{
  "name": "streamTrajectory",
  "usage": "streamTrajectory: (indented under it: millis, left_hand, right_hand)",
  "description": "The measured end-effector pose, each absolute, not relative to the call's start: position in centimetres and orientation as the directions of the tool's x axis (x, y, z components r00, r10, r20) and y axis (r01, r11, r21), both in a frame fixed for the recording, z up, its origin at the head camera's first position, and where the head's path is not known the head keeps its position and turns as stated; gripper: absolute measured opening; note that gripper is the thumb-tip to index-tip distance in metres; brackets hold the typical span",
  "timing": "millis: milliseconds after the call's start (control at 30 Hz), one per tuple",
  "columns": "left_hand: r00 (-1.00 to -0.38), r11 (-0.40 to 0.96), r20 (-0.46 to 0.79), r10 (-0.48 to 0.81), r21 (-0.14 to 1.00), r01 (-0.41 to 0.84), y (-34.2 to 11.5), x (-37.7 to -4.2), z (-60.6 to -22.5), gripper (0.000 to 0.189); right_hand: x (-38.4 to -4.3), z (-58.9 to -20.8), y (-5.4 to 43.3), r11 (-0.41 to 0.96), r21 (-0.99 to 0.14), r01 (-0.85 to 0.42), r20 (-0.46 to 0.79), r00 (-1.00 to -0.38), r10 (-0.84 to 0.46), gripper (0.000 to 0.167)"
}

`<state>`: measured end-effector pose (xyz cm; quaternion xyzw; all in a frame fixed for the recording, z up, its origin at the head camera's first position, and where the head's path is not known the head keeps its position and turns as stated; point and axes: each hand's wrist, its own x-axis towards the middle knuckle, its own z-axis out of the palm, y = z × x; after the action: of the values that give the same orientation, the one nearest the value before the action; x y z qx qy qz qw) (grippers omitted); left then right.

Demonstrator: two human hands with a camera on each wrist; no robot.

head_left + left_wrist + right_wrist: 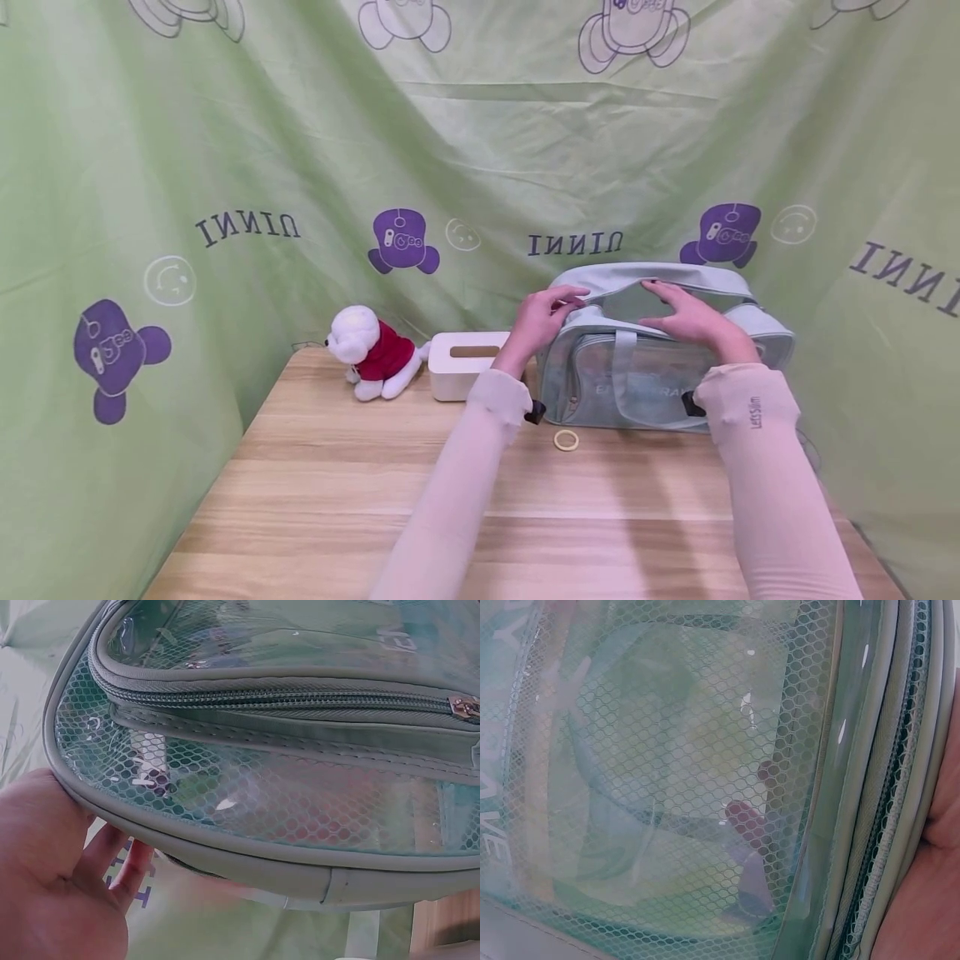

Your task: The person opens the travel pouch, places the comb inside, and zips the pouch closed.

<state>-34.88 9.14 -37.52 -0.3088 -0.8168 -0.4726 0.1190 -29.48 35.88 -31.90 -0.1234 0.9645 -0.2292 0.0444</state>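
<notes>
Standing upright on the R back part of the table (337, 500) is a pale green, see-thru bag (667, 362), w/ its top open. The person's L hand (540, 321) is at the L upper edge of the bag: fingers bent, it grips this edge, w/ only a small gap btwn thumb and fingers. The R hand (690, 317) is wider: thumb and fingers well apart, reaching over the bag's opening at its R half; it doesn't pinch anything that I can see. In the R wrist view, fingertips (746, 823) show dimly thru the mesh (682, 735). A zipper (300, 701) w/ metal pull crosses the bag's front pocket.

Just in front of the bag lies a small pale yellow ring (566, 449), flat. To the L of the bag, a white tissue box (450, 383) w/ slot on top; next to it, a white toy dog (356, 333) in a red sweater (384, 350), facing L. Behind all is a green curtain (450, 150) w/ purple figs. Both arms have pale sleeves (461, 492).
</notes>
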Motion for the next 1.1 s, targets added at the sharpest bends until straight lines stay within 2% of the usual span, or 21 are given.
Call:
streamTrajectory:
  millis: [433, 767, 1100]
  left_hand:
    - [-0.752, 0.373, 0.52, 0.405, 0.657, 0.655, 8.5, -35.0, -37.7, 0.026]
    - [-0.764, 0.359, 0.51, 0.394, 0.68, 0.639, 6.8, -34.5, -37.9, 0.027]
    - [-0.666, 0.286, 0.606, 0.434, 0.608, 0.74, 6.1, -32.1, -38.3, 0.028]
  right_hand:
    - [-29.4, -31.9, 35.9, 0.861, -0.457, -0.222, -0.027, -0.965, -0.263, 0.083]
    - [-29.5, -31.9, 35.7, 0.857, -0.456, -0.24, -0.007, -0.962, -0.273, 0.082]
    - [-29.4, -32.1, 35.9, 0.86, -0.45, -0.24, -0.006, -0.962, -0.272, 0.082]
